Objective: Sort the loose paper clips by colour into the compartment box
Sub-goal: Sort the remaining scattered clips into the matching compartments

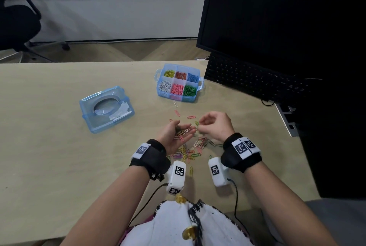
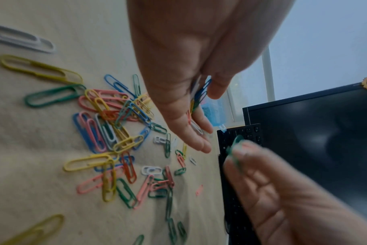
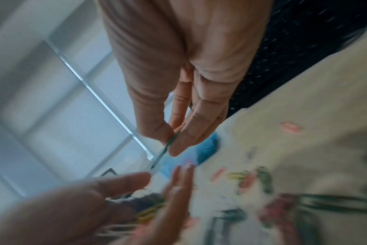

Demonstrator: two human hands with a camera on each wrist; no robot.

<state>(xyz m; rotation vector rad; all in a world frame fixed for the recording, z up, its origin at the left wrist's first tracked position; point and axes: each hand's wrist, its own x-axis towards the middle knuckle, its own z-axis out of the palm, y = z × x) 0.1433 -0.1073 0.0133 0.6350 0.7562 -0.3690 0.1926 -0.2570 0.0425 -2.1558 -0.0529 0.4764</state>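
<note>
- We see a tan desk [image 1: 49,127] with a dark monitor [image 1: 287,18] at the back right.
- The blue compartment box [image 1: 179,82] sits near the keyboard [image 1: 253,79], clips sorted by colour inside.
- Its lid [image 1: 106,108] lies well to the left.
- Loose paper clips [image 1: 190,152] lie between our wrists.
- Our left hand [image 1: 176,137] is cupped, palm up, carrying several clips.
- Our right hand [image 1: 214,125] pinches one green paper clip [image 2: 234,150].

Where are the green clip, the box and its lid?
green clip [image 2: 234,145], left wrist view, its upper loop.
compartment box [image 1: 179,97], head view, its near wall.
lid [image 1: 89,107], head view, its left top surface.
</note>
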